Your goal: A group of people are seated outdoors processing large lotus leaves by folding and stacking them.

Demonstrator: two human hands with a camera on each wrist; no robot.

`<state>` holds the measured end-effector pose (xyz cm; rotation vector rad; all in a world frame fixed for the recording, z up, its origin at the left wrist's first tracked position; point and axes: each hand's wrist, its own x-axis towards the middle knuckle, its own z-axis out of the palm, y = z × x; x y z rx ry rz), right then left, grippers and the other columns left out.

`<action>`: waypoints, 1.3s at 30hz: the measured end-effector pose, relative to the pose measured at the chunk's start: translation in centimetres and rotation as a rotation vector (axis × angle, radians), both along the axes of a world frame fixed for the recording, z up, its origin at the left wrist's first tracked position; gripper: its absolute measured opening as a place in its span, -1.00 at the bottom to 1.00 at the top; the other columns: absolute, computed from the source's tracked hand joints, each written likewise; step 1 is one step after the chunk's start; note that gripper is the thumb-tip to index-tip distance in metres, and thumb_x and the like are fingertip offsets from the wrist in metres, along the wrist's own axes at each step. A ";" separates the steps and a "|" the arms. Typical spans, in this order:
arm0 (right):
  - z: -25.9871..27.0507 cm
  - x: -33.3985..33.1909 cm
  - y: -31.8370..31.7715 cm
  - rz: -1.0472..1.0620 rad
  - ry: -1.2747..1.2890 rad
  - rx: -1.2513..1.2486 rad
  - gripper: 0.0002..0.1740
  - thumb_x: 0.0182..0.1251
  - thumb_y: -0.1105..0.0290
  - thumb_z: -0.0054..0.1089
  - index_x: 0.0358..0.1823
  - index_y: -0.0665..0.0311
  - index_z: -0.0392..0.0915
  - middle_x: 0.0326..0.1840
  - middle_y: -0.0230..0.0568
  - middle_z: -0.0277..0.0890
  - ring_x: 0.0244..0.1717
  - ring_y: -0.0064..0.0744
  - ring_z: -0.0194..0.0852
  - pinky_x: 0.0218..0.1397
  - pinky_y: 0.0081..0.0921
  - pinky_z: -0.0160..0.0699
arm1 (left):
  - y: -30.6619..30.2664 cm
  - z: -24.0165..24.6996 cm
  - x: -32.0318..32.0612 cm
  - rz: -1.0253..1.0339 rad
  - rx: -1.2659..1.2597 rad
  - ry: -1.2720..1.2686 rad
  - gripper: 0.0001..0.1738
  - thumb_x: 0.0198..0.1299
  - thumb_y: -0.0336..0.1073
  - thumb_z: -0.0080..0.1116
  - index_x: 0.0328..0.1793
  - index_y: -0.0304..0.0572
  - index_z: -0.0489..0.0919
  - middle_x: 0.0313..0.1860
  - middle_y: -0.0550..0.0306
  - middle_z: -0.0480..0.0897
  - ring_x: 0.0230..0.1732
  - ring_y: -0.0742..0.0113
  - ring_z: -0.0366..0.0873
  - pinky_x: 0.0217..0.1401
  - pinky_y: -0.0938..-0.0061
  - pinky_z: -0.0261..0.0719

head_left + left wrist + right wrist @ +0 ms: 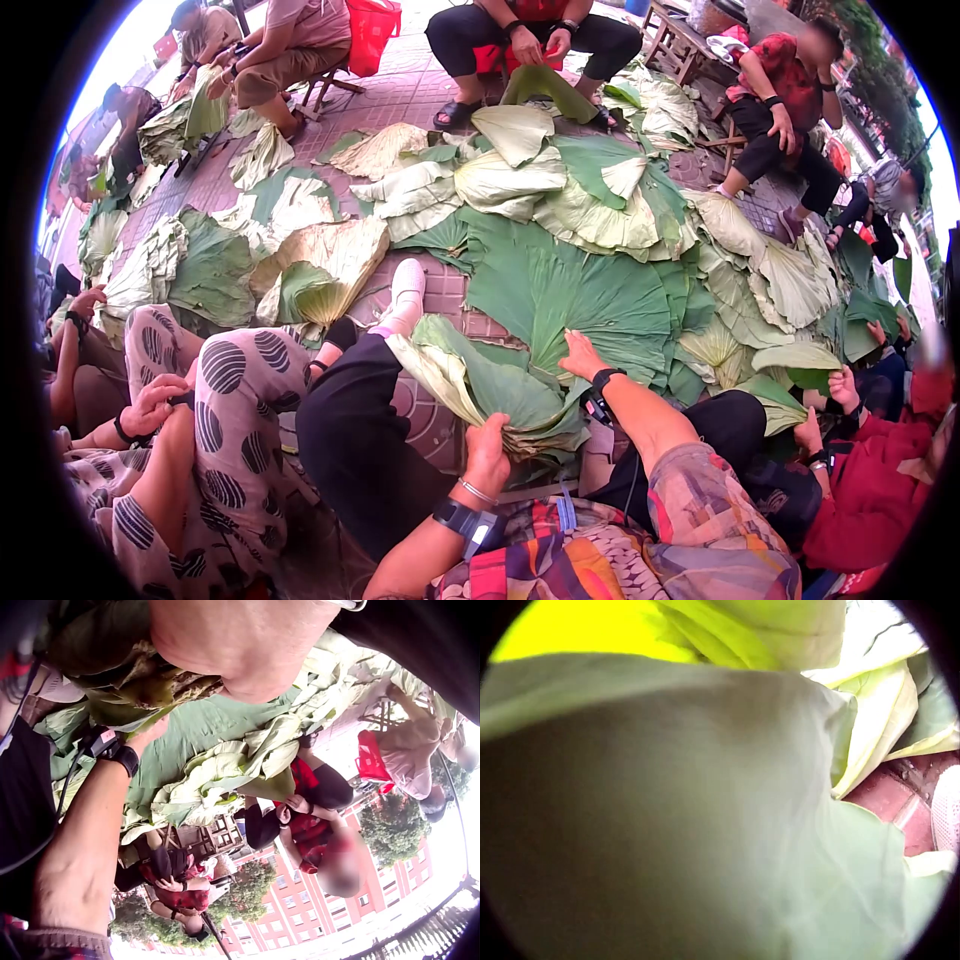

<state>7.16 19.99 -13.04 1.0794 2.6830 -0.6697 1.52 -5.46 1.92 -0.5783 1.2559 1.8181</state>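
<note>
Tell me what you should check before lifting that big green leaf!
1. Left hand holds the folded leaf bundle at its narrow end: ok.
2. Right hand touches the big flat leaf: ok.
3. Nothing lying on that leaf: not ok, pale leaves overlap its far edge.
4. White shoe off the leaf: ok, it stands on the bricks beside it.
5. Leaf free of tears: cannot tell.
</note>
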 end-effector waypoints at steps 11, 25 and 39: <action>10.6 -1.4 10.0 -0.534 0.741 0.102 -0.71 -0.14 0.52 0.18 -0.27 0.35 0.54 -0.50 -0.24 0.56 -0.46 -0.48 0.49 -0.25 -0.54 0.47 | 0.1 -0.5 -0.2 -0.010 0.016 0.004 -0.72 -0.12 -0.47 0.09 -0.27 -0.55 0.43 -0.38 0.02 0.52 -0.41 0.24 0.50 -0.32 0.38 0.49; 21.1 -2.7 -12.3 0.225 0.674 -0.558 -0.92 0.04 0.57 0.01 -0.40 0.36 0.47 -0.43 -0.31 0.45 -0.42 -0.53 0.39 -0.29 -0.59 0.39 | 1.2 -3.5 0.0 -0.075 -0.064 0.037 -0.66 -0.12 -0.31 0.14 -0.29 -0.53 0.50 -0.42 -0.01 0.57 -0.46 0.26 0.54 -0.42 0.40 0.49; 17.7 -2.1 -12.0 0.632 0.531 -0.489 -0.80 0.02 0.47 0.05 -0.29 0.37 0.52 -0.40 -0.22 0.49 -0.32 -0.43 0.44 -0.19 -0.53 0.40 | 0.4 -2.5 -0.3 -0.049 0.021 -0.012 -0.76 -0.04 -0.25 0.09 -0.41 -0.35 0.52 -0.46 0.13 0.57 -0.46 0.37 0.52 -0.43 0.51 0.47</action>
